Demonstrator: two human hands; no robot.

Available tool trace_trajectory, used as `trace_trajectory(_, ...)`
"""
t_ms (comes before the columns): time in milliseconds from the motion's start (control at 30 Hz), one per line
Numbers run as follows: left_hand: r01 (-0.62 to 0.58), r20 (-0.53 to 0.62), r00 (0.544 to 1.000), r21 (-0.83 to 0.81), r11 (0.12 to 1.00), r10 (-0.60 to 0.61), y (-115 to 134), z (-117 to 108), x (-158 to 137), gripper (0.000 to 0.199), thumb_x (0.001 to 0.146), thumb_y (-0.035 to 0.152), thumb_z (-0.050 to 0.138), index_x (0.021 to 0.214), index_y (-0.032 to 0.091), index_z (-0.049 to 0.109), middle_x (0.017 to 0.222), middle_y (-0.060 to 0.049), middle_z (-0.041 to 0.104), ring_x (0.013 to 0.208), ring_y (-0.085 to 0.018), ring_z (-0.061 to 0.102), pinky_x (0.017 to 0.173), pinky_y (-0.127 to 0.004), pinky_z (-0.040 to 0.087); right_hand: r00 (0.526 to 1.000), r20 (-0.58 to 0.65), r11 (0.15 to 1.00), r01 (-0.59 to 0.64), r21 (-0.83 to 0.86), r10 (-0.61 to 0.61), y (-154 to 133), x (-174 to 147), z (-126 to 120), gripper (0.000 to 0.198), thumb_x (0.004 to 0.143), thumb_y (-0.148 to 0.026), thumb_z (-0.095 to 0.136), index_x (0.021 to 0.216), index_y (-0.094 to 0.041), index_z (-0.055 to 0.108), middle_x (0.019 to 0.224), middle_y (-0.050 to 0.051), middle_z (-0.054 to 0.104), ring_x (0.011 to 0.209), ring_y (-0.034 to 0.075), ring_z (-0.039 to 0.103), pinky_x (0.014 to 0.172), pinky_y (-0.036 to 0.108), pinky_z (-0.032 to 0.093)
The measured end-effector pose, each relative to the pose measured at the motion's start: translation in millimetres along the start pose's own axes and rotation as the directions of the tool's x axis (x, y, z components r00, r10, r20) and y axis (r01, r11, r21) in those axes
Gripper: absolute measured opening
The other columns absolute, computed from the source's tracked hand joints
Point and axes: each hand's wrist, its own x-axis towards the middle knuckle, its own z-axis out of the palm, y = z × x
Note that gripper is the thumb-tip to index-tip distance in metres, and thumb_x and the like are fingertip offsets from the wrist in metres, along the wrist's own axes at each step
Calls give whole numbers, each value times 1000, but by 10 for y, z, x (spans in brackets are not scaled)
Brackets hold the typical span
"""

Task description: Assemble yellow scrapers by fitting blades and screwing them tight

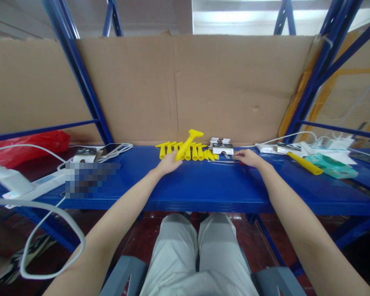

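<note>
My left hand [169,163] is closed around a yellow plastic handle with a flared, T-shaped head [188,144], its head tilted up and to the right. Behind it, a row of similar yellow handles [198,153] lies on the blue shelf top. Several small pointed yellow pieces [211,155] lie at the right end of that row. My right hand [248,157] reaches down with fingertips together beside some small metal parts [227,156]; whatever they pinch is too small to make out. A thin metal rod [222,161], perhaps a screwdriver's shaft, runs toward that hand.
Black-and-white packets [222,148] stand behind the small parts. At right lie a separate yellow handle [305,163], a green plastic pack [331,165] and white cables. A power strip [40,187] and a red bag [27,148] are at left. Cardboard [203,90] closes the back.
</note>
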Motion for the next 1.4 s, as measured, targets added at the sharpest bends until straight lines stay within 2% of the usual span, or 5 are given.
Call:
trace_trajectory(233, -408, 326, 898, 367, 836, 296, 281, 118, -222, 47, 82, 42, 49, 122, 18, 49, 102, -12, 68, 93, -27, 65, 79, -33, 48, 998, -45, 936, -24, 352, 42, -314, 4, 68, 40, 86, -48, 49, 80, -14, 69, 76, 9, 72, 66, 17, 65, 65, 27, 51)
trace_trajectory(400, -403, 301, 904, 369, 837, 302, 266, 143, -217, 45, 85, 49, 43, 115, 17, 54, 97, -12, 68, 90, -27, 66, 77, -33, 48, 989, 150, 647, -121, 753, 10, -681, -82, 166, 54, 82, -64, 46, 81, -13, 64, 67, 9, 68, 50, 12, 57, 49, 24, 45)
trace_trajectory(667, -420, 276, 899, 318, 850, 340, 218, 67, -194, 49, 87, 55, 36, 102, 17, 62, 86, -11, 69, 82, -26, 65, 71, -33, 47, 969, 239, 501, -180, 846, -56, -858, -140, 265, 25, 72, -37, 69, 73, -15, 58, 58, 1, 62, 40, 7, 44, 40, 21, 34)
trace_trajectory(967, 116, -127, 989, 393, 912, -71, -251, -282, 198, 28, 82, 27, 45, 97, 17, 66, 102, -13, 68, 97, -28, 64, 78, -32, 48, 969, 246, 452, -219, 865, 0, -807, -113, 266, 21, 73, -32, 68, 69, -16, 54, 56, 0, 58, 39, 6, 41, 40, 22, 31)
trace_trajectory(1400, 90, 83, 984, 535, 840, -158, -805, -223, 432, 53, 83, 27, 43, 136, 28, 48, 138, -4, 52, 120, -20, 54, 98, -26, 42, 974, 226, 440, -215, 872, 28, -784, -93, 319, 35, 67, -42, 74, 64, -16, 50, 48, -3, 52, 35, 4, 35, 36, 20, 25)
